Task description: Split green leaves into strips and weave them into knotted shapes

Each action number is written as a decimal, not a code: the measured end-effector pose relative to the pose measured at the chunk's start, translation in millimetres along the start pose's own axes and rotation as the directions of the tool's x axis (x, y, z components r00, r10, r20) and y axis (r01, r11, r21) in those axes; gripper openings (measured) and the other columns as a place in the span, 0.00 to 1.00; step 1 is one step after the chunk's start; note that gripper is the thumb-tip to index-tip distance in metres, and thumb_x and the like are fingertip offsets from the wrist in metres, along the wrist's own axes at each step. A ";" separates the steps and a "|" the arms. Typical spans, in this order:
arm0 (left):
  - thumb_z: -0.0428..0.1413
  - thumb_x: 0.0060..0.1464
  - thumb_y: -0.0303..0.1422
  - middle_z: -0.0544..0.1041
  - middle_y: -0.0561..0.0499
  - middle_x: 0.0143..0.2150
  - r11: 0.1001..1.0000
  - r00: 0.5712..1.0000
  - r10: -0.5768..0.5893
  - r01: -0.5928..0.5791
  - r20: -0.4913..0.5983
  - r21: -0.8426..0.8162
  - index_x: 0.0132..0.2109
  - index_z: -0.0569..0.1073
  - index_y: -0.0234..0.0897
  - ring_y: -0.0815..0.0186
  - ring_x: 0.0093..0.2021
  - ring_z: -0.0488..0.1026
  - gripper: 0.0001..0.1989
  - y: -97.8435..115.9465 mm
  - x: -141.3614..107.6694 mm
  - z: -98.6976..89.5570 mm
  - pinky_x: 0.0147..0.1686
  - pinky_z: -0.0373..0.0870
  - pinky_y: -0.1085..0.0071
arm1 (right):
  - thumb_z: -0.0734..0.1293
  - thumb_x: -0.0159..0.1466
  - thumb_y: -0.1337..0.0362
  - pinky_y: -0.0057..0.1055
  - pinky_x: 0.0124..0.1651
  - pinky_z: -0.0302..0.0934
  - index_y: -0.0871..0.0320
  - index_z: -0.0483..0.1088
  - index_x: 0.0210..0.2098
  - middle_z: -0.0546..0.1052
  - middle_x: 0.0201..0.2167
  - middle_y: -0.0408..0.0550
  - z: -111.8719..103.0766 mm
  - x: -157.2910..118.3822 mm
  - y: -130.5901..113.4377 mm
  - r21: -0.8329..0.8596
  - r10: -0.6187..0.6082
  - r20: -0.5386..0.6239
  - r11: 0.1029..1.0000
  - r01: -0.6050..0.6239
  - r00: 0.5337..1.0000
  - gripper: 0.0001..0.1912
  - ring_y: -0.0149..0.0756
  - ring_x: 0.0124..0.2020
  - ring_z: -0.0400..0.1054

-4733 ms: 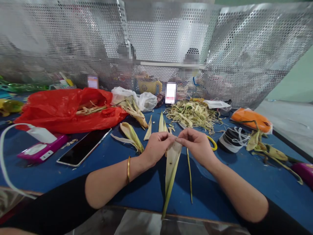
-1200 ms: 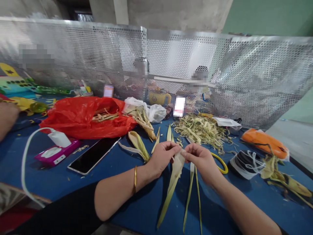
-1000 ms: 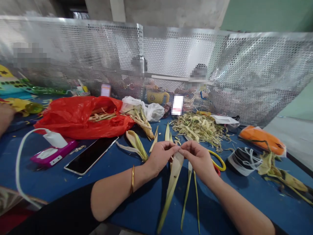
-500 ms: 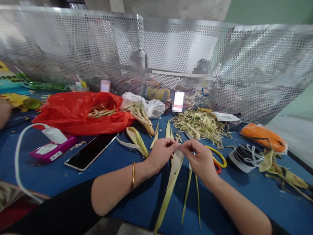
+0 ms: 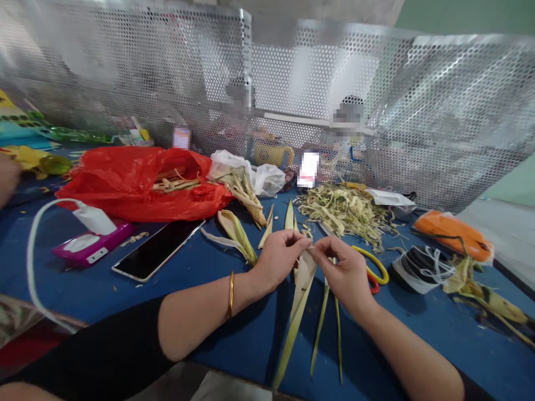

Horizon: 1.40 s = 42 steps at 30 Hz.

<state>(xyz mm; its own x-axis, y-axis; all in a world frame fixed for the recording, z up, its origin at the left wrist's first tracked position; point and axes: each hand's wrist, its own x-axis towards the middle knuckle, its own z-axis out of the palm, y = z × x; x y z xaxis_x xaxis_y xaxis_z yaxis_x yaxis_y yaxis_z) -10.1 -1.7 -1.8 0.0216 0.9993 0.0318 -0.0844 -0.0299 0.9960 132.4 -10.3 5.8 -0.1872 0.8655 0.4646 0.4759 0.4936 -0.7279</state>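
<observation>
Fingertips of my left hand (image 5: 281,257) pinch the upper end of a long, pale corn husk strip (image 5: 297,309), which hangs toward the table's front edge. My right hand (image 5: 345,270) pinches the same end from the other side, the two hands almost touching. Two thin green strips (image 5: 321,328) stick out below my right hand; their upper ends are hidden by it. Behind my hands lie upright-pointing husk pieces (image 5: 289,214). Left of them is a folded husk (image 5: 236,234). Scissors with yellow and red handles (image 5: 378,267) lie partly behind my right hand.
A red plastic bag (image 5: 112,186) holds dry husks. Nearby are a phone (image 5: 163,250), a purple power strip (image 5: 90,245) with a white cable, a shredded husk pile (image 5: 345,209), a string spool (image 5: 420,270) and an orange packet (image 5: 453,236). A perforated metal screen (image 5: 292,72) stands behind. Another person's hand (image 5: 7,178) shows far left.
The view has tilted slightly, so the table's things sit a little higher and to the right. Both hands keep their pinch on the husk strip, with barely any movement.
</observation>
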 end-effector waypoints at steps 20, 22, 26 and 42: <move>0.57 0.49 0.42 0.67 0.56 0.22 1.000 0.999 0.012 -0.012 0.035 -0.018 0.27 0.72 0.34 0.72 0.24 0.60 0.14 -4.7 -3.1 2.8 0.24 0.56 0.75 | 0.66 0.60 0.60 0.29 0.30 0.59 0.56 0.66 0.26 0.70 0.22 0.42 1.5 -0.6 0.4 0.091 0.131 -0.044 0.988 -0.127 0.990 0.09 0.32 0.24 0.63; 0.57 0.49 0.42 0.65 0.56 0.22 0.999 0.999 0.015 -0.014 0.028 -0.031 0.26 0.71 0.34 0.73 0.23 0.58 0.15 -5.9 -2.2 2.5 0.24 0.56 0.75 | 0.65 0.61 0.62 0.29 0.33 0.59 0.55 0.67 0.27 0.71 0.24 0.43 0.0 -2.3 -1.3 -0.065 -0.008 -0.047 0.998 0.005 0.999 0.08 0.32 0.27 0.64; 0.57 0.49 0.42 0.67 0.55 0.23 0.997 0.998 0.063 -0.063 -0.006 0.033 0.26 0.71 0.34 0.71 0.26 0.60 0.14 -7.6 0.5 0.2 0.26 0.58 0.75 | 0.65 0.60 0.60 0.28 0.31 0.58 0.56 0.65 0.27 0.71 0.24 0.42 2.3 -2.0 -1.7 0.009 0.060 -0.016 0.998 -0.060 0.998 0.08 0.32 0.26 0.64; 0.54 0.51 0.44 0.65 0.56 0.23 0.982 0.996 0.089 -0.088 0.001 0.170 0.26 0.69 0.34 0.70 0.27 0.60 0.17 -9.4 1.5 -1.9 0.28 0.57 0.73 | 0.64 0.61 0.64 0.27 0.32 0.57 0.57 0.67 0.28 0.71 0.25 0.42 3.9 -4.7 -3.6 -0.108 -0.054 -0.031 0.993 0.050 0.998 0.06 0.31 0.28 0.64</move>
<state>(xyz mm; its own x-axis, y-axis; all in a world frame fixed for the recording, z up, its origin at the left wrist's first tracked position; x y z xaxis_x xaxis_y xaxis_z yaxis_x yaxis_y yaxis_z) -11.1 0.1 -11.2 0.0148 0.9927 0.1201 0.0844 -0.1209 0.9891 128.2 -15.8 4.2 -0.1858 0.8346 0.5186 0.5556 0.5245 -0.6451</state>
